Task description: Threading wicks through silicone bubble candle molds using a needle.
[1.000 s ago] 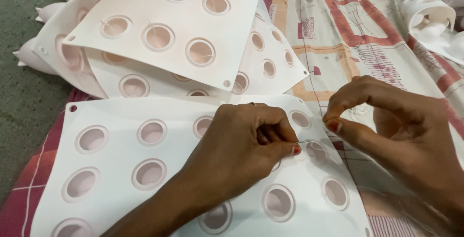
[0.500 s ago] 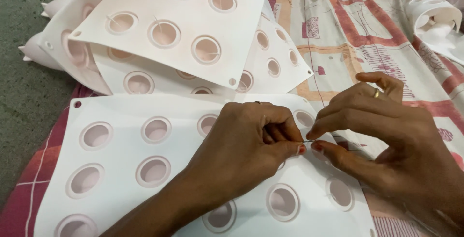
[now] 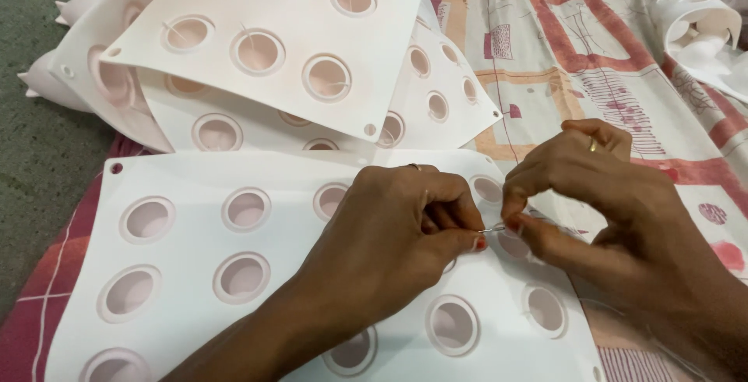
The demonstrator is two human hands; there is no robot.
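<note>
While left hand (image 3: pixel 389 234) pinches needle (image 3: pixel 492 229), right hand (image 3: pixel 600 195) meets it.

Both hands pinch a thin needle over white holed sheet.
Left hand (image 3: pixel 389 234) and right hand (image 3: pixel 600 203) meet at needle (image 3: pixel 492 229) on near sheet (image 3: pixel 195 304).

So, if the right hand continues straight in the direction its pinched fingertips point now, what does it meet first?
Probably the thin needle, then the left hand holding it. The right hand points leftward, its fingertips already at the needle's tip above the white holed sheet. Depth is unclear.
</note>
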